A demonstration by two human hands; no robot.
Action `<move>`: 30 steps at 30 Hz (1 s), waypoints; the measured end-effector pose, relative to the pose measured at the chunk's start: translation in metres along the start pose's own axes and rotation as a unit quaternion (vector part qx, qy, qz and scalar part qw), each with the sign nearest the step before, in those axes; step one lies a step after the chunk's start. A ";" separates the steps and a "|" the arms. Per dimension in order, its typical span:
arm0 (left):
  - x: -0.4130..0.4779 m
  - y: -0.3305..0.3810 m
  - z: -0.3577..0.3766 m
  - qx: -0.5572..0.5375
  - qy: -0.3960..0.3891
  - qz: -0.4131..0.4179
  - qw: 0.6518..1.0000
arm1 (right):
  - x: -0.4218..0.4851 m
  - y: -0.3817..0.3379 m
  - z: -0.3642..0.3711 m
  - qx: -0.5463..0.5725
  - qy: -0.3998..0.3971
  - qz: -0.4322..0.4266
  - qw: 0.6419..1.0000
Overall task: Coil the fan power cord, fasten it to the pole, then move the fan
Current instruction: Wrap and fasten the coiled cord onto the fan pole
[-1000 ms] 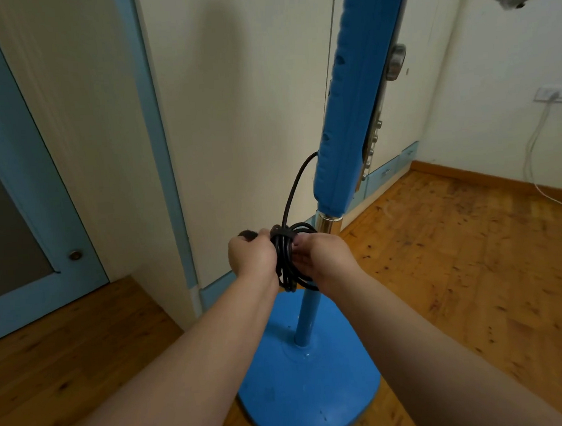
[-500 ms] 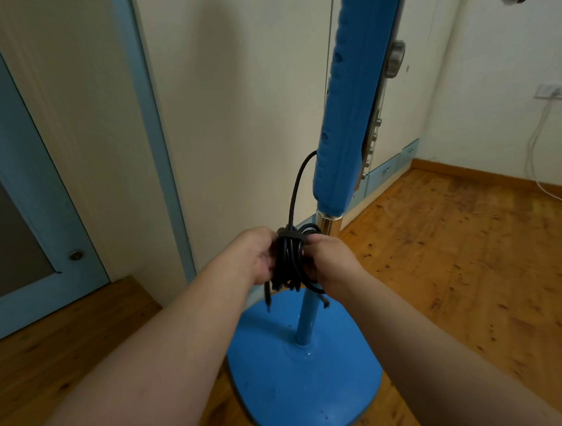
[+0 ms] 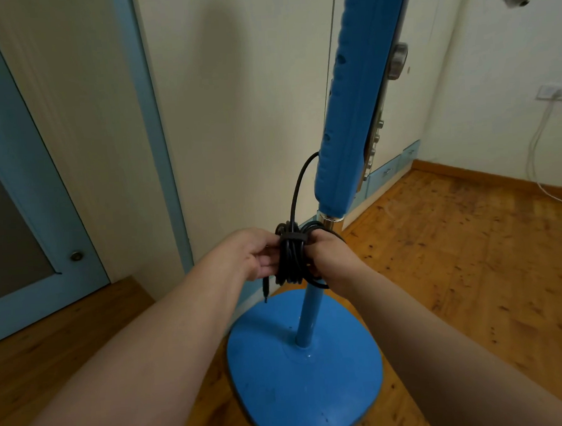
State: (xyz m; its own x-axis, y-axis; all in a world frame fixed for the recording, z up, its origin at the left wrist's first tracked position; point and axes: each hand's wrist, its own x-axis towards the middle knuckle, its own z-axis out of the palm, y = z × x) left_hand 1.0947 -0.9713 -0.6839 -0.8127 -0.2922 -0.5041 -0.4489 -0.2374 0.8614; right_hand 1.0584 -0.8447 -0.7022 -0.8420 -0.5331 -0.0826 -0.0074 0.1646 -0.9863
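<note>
**Cord's bundled up at the pole, so how will this thing carry?**

The power cord (image 3: 290, 261) is wound into a tight black hank. It sits right against the pole (image 3: 308, 315), just under the chrome collar (image 3: 330, 218) and well above the base (image 3: 306, 384). A dark strap (image 3: 292, 237) crosses the top of the loops, but there's no telling whether it goes round the pole too. The left hand (image 3: 259, 253) holds the hank's left side. The right hand (image 3: 331, 259) grips the right side, fingers curled into the loops next to the pole, so both hands are close together and clamped on the bundle. The plug end (image 3: 266, 290) dangles free below the left hand.

Handling guess: the cord looks light and rubbery, springy enough to pop open if the strap is loose. It's better pinched at the strap than at the bottom of the loops. The fan (image 3: 358, 94) probably runs top-heavy, and the painted pole looks slick. The safer grip is one hand on the pole under the collar and the other higher up, lifting the base off the wooden floor (image 3: 471, 268) rather than dragging it.
</note>
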 end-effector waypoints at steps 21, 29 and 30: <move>0.006 -0.012 0.013 -0.170 0.137 0.104 0.970 | 0.004 0.002 0.012 0.010 0.006 0.052 0.999; 0.001 -0.014 0.013 -0.205 0.168 0.088 0.960 | -0.012 0.008 0.004 -0.039 0.056 -0.051 0.996; 0.002 -0.014 0.012 -0.211 0.167 0.089 0.959 | -0.014 0.008 0.004 -0.037 0.071 -0.066 0.995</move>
State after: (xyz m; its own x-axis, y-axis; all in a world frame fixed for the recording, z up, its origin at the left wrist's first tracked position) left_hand 1.0953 -0.9569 -0.6961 -0.6667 -0.6270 -0.4029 -0.0663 -0.4885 0.8700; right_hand 1.0725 -0.8388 -0.7094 -0.8987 -0.4323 0.0738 -0.1585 0.1633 -0.9738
